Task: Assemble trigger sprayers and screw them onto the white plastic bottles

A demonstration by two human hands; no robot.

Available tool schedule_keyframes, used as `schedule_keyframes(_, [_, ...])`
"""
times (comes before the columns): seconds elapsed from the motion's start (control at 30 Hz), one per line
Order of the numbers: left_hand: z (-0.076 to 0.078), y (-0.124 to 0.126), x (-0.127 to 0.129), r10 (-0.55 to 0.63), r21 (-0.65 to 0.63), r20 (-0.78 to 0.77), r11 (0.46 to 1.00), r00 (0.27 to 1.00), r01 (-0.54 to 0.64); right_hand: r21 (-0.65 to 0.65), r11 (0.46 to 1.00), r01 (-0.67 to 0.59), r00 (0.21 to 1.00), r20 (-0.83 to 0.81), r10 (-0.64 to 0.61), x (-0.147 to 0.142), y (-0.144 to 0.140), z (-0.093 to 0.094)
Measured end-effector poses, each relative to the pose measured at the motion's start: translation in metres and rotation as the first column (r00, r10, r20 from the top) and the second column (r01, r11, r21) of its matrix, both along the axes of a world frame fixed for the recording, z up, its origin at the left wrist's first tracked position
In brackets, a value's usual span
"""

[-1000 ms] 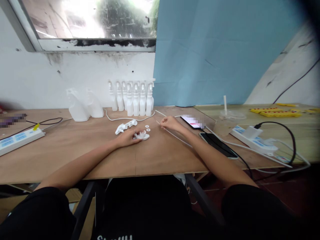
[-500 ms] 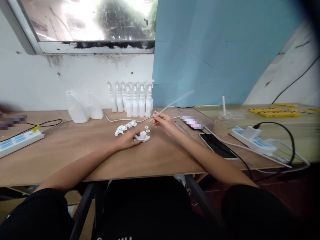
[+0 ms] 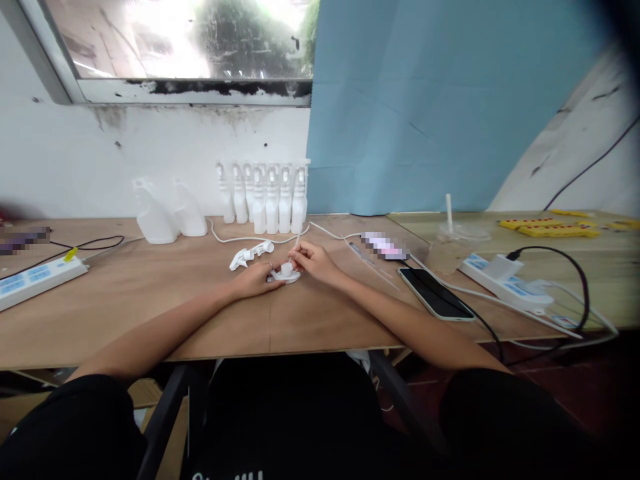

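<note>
My left hand [image 3: 254,280] rests on the table, its fingers closed around a white trigger spray head [image 3: 287,272] whose round collar faces up. My right hand [image 3: 317,262] pinches a thin translucent tube [image 3: 299,240], held steeply with its low end at or very near the collar; the fingers hide whether it is inside. Left of these lie more white spray trigger parts [image 3: 251,255]. The small white washers seen earlier are covered by my right hand.
Several white spray bottles [image 3: 271,207] stand against the wall, with two larger white bottles [image 3: 156,217] to their left. Thin tubes [image 3: 376,267] lie on the right, beside a black-screened phone [image 3: 436,293]. Power strips [image 3: 507,283] and cables run along both sides.
My right hand has come down and left with the tube, from above the table to the spray head's collar. The tube is now steeper. My left hand has stayed in place.
</note>
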State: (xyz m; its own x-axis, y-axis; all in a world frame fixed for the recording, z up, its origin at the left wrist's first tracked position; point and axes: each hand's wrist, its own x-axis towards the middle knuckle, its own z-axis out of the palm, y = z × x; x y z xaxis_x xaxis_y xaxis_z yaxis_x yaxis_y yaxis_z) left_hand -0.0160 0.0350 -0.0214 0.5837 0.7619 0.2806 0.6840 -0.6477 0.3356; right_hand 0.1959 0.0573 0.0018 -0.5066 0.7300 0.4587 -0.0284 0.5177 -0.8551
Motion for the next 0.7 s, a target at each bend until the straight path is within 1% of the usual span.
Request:
schedule_keyframes(0.17, [-0.001,0.0009,-0.0008,-0.017,-0.004,-0.002,1.0,1.0,0.017,0.047,0.999,0.019,0.999,0.043,-0.021,0.0002,0.0008,-0.0016])
schedule_keyframes(0.3, [0.0004,-0.0004,0.0003,0.01,-0.027,0.002,1.0,1.0,-0.01,0.064,0.998,0.02,0.997,0.076,-0.025,0.0002,0.0032,-0.0014])
schedule_keyframes(0.4, [0.0005,-0.0003,0.0006,-0.008,-0.014,0.014,1.0,1.0,0.009,0.097,0.995,0.022,0.991,0.127,-0.035,-0.0011,0.0043,0.0002])
schedule_keyframes(0.53, [-0.0021,0.0018,-0.0006,-0.009,-0.009,0.026,1.0,1.0,0.009,0.224,0.973,0.047,0.98,0.179,-0.089,-0.0041,0.0052,0.0011])
schedule_keyframes(0.7, [-0.0062,0.0033,-0.0014,0.004,0.011,0.042,1.0,0.999,-0.004,0.399,0.914,0.078,0.954,0.236,-0.184,-0.0054,0.0084,0.0002])
